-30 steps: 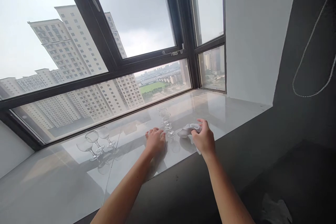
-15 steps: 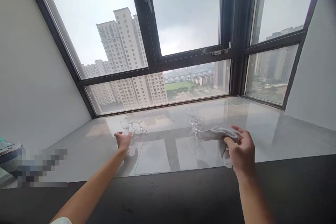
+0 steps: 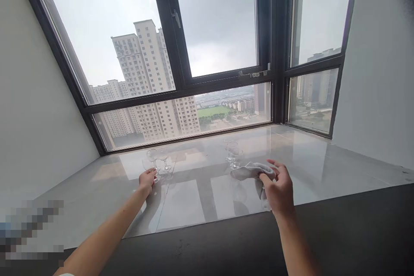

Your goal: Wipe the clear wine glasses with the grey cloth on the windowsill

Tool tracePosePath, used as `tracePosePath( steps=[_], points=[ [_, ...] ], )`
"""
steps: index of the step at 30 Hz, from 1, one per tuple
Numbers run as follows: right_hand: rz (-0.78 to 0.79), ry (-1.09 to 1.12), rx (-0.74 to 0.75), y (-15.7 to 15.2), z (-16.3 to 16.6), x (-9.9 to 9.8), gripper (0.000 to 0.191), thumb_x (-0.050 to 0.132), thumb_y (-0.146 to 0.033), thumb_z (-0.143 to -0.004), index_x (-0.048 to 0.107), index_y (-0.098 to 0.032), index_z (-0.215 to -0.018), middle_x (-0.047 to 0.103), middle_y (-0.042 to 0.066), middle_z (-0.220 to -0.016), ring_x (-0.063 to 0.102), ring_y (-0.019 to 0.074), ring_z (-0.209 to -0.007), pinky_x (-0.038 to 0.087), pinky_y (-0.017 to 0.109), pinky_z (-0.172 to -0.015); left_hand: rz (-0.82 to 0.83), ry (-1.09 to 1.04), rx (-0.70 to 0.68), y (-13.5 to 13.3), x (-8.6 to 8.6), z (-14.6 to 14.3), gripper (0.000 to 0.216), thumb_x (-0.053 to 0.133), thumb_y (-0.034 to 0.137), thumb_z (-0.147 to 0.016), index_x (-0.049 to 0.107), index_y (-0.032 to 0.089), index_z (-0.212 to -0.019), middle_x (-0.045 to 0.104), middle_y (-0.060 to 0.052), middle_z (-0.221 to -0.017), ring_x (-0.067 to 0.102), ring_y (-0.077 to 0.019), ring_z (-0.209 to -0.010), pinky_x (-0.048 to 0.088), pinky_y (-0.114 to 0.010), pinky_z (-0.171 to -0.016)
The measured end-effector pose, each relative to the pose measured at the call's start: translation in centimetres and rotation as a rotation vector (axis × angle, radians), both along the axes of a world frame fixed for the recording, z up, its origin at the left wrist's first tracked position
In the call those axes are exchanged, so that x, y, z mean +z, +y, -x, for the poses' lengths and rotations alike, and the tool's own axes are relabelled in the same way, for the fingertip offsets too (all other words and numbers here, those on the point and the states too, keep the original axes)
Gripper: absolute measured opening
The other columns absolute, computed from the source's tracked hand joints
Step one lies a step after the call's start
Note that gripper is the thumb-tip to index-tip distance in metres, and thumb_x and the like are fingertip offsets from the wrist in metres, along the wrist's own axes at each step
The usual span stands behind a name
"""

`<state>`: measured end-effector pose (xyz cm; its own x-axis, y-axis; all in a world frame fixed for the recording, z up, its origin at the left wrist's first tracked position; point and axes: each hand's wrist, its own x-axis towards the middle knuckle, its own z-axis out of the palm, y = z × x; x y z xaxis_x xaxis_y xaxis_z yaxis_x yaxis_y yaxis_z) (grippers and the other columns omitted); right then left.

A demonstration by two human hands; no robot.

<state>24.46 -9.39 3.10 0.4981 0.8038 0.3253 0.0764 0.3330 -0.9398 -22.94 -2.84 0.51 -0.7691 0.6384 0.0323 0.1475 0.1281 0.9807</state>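
On the left of the sill, my left hand (image 3: 148, 179) is closed around the lower part of a clear wine glass (image 3: 146, 164), its fingers hiding the stem. Two more stemmed glasses stand close by: one glass (image 3: 152, 155) just behind and another glass (image 3: 166, 160) to the right. A grey cloth (image 3: 249, 171) is pinched in my right hand (image 3: 280, 187), part of it hanging down. Beyond that cloth, a second group of wine glasses (image 3: 235, 154) stands upright; the cloth overlaps the nearest one's base in view.
The glossy tiled sill (image 3: 187, 198) reflects the window and drops off at a dark front edge. Dark window frames (image 3: 181, 88) rise behind it, with a handle (image 3: 176, 18) on one. White walls (image 3: 371, 73) close in both sides. A blurred patch covers the lower left.
My left hand has closed on the near left glass, where its fingers were apart before. The view has shifted, while my right hand still holds the cloth.
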Motion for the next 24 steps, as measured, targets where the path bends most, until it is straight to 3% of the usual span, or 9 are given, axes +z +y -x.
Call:
tracePosePath(
  steps=[3, 6, 10, 13, 16, 24],
  points=[
    [0.012, 0.003, 0.004, -0.1, 0.0, 0.2, 0.053, 0.065, -0.035, -0.067, 0.059, -0.021, -0.117, 0.067, 0.006, -0.096, 0.064, 0.0226, -0.083, 0.048, 0.033, -0.074, -0.116, 0.175, -0.177, -1.2, -1.0, -3.1, 0.033, 0.074, 0.04, -0.064, 0.069, 0.015, -0.085, 0.067, -0.003, -0.077, 0.055, -0.0131, -0.059, 0.038, -0.022, -0.048],
    [0.016, 0.008, 0.011, -0.3, 0.1, 0.3, 0.053, 0.064, -0.035, -0.067, 0.058, -0.021, -0.117, 0.067, 0.006, -0.097, 0.064, 0.0228, -0.083, 0.048, 0.033, -0.074, -0.203, 0.484, -0.419, -1.7, -1.5, -8.0, 0.035, 0.064, 0.046, -0.075, 0.071, 0.017, -0.093, 0.068, -0.003, -0.076, 0.058, -0.0147, -0.06, 0.044, -0.025, -0.056],
    [0.009, 0.01, 0.011, -0.4, 0.1, 0.3, 0.052, 0.064, -0.034, -0.068, 0.058, -0.02, -0.117, 0.067, 0.006, -0.096, 0.064, 0.0229, -0.082, 0.048, 0.033, -0.075, -0.276, 0.86, -0.624, -0.6, -1.6, -15.3, 0.022, 0.052, 0.029, -0.085, 0.071, 0.02, -0.094, 0.07, -0.002, -0.079, 0.059, -0.0142, -0.067, 0.045, -0.026, -0.068],
    [0.016, 0.009, -0.008, -0.4, -0.2, 0.2, 0.05, 0.063, -0.034, -0.069, 0.057, -0.021, -0.118, 0.067, 0.006, -0.097, 0.063, 0.0229, -0.083, 0.049, 0.034, -0.075, -0.317, 0.94, -0.694, 0.8, -1.9, -19.0, 0.02, 0.053, 0.025, -0.084, 0.071, 0.02, -0.089, 0.068, -0.001, -0.071, 0.057, -0.013, -0.062, 0.044, -0.024, -0.066],
    [0.031, 0.014, -0.01, -0.4, -0.6, 0.2, 0.049, 0.063, -0.035, -0.071, 0.056, -0.022, -0.118, 0.066, 0.007, -0.099, 0.063, 0.0229, -0.083, 0.049, 0.033, -0.073, -0.355, 0.966, -0.677, 1.7, -2.4, -19.7, 0.018, 0.056, 0.028, -0.084, 0.072, 0.02, -0.086, 0.065, 0.0, -0.067, 0.054, -0.0123, -0.058, 0.042, -0.022, -0.062],
    [-0.045, 0.011, -0.009, -0.4, 1.3, 0.3, 0.043, 0.06, -0.031, -0.072, 0.057, -0.021, -0.114, 0.066, 0.006, -0.097, 0.062, 0.0221, -0.084, 0.049, 0.034, -0.076, -0.366, 0.992, -0.613, 1.6, -2.3, -17.4, 0.023, 0.055, 0.032, -0.087, 0.073, 0.019, -0.093, 0.063, 0.0, -0.068, 0.049, -0.0116, -0.057, 0.04, -0.022, -0.062]
  ],
)
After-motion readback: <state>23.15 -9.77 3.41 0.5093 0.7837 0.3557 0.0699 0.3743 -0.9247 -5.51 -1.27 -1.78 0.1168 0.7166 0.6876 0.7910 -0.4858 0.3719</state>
